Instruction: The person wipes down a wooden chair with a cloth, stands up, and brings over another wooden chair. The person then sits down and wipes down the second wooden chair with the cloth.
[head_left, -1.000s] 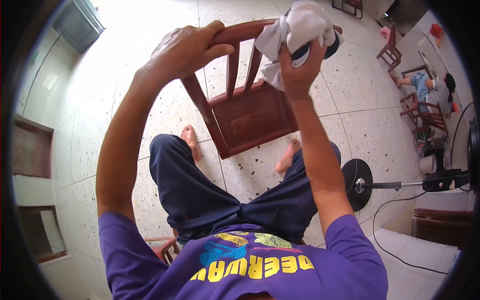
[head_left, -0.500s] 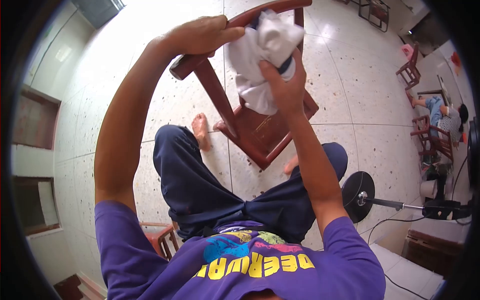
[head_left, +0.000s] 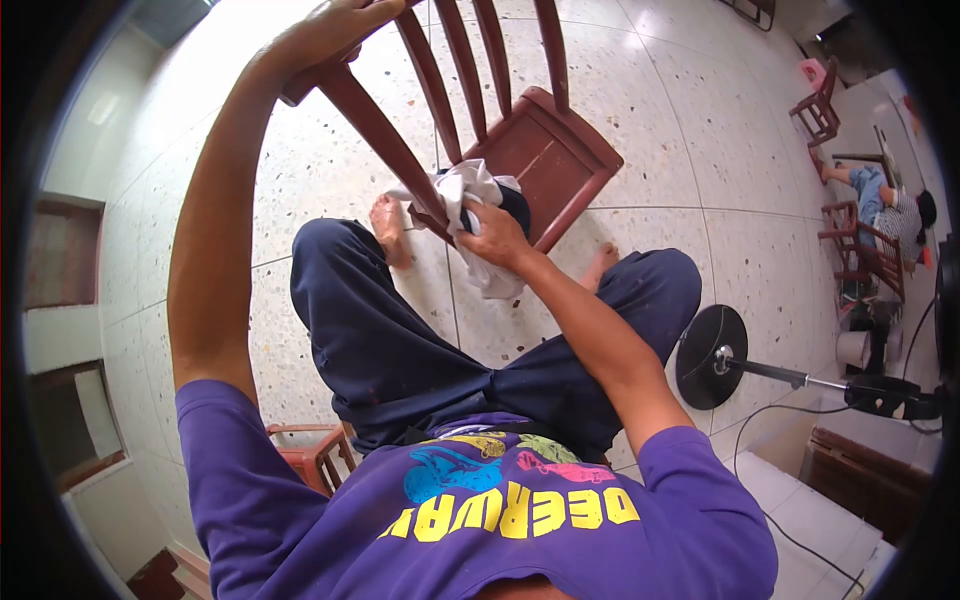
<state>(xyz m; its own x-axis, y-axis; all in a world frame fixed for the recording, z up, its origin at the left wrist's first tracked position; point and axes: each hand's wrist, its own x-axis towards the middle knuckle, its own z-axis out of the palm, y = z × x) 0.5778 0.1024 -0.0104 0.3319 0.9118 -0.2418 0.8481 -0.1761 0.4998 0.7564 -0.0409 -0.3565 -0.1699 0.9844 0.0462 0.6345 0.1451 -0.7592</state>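
A reddish-brown wooden chair (head_left: pixel 565 165) tilts in front of me, its slatted back toward the top of the view. At the upper left, my left hand (head_left: pixel 325 38) grips the end of the chair's top rail. My right hand (head_left: pixel 492 236) holds a white and dark blue cloth (head_left: pixel 470 190) against the near corner of the seat, where the outer back post meets it. Folds of the cloth hang below that hand and wrap beside the post.
A round black stand base (head_left: pixel 711 357) with a metal pole lies to the right, a black cable (head_left: pixel 738 440) near it. Another person (head_left: pixel 895 218) sits among small chairs at the far right. Part of a reddish chair (head_left: pixel 318 458) shows behind my left side.
The cloth and my right hand have come down from the top rail to the seat corner. The chair has turned and tilted, and my left hand has moved up and left with the rail.
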